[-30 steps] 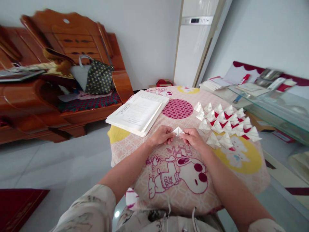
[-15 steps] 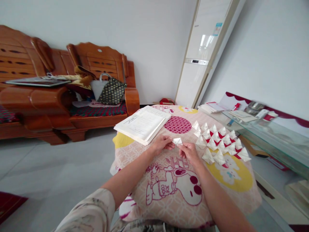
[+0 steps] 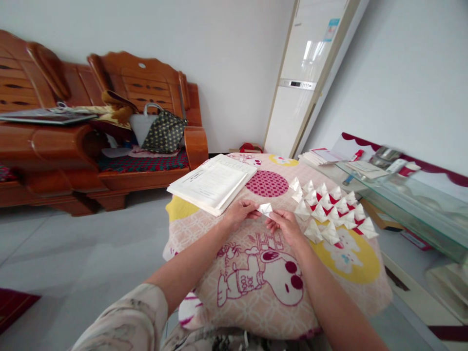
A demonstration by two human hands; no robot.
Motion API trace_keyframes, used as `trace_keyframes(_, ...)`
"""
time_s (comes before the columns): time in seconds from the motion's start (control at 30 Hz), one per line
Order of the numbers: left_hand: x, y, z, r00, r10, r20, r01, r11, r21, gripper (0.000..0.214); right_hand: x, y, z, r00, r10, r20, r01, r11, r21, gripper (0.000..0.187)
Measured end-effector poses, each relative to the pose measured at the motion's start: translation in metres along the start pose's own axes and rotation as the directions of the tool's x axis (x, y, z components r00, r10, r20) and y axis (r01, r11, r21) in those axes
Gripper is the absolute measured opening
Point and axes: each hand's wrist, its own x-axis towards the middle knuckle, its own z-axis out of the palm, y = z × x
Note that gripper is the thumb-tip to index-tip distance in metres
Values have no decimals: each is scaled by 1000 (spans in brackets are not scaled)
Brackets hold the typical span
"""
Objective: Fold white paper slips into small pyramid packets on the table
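Observation:
Between my two hands is a small folded piece of white paper, lifted a little over the cloth-covered table. My left hand pinches its left edge between thumb and fingers. On its lower right edge my right hand pinches it the same way. Just right of my right hand stand rows of folded white paper pieces, pointed like little boats, with red showing between some of them. A stack of printed paper sheets lies beyond my left hand.
A patterned pink tablecloth covers the round table. To the right is a glass shelf with papers, metal bowls and a cup. A carved wooden sofa holding bags stands at the left, and a tall white air conditioner at the back.
The folded paper has tilted so that more of its face shows, and both hands have shifted slightly with it. The whole view has moved a little.

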Motion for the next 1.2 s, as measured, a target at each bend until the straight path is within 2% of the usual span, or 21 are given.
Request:
trace_keyframes(0.2,-1,4,1,999,-35,-17,34,998,-47,29,2,3,0,1000,10,-20,-11,1000,-18,38)
trace_keyframes(0.43,-2,4,2,999,-30,-12,29,998,-58,26,2,2,-2,1000,21,-4,-21,998,62,36)
trace_keyframes(0.63,-1,4,2,999,-34,-26,31,994,-106,20,2,3,-2,997,52,-62,-45,993,105,31)
trace_keyframes(0.8,-5,7,2,998,43,54,-35,990,-137,31,4,6,-5,998,58,1,-56,973,224,25)
trace_keyframes(0.97,-7,7,5,985,147,95,-139,987,-82,54,4,4,-9,996,74,48,-84,952,294,35)
trace_keyframes(1.2,-4,4,5,978,183,104,-180,983,-32,47,1,-1,-5,990,114,88,-135,945,297,36)
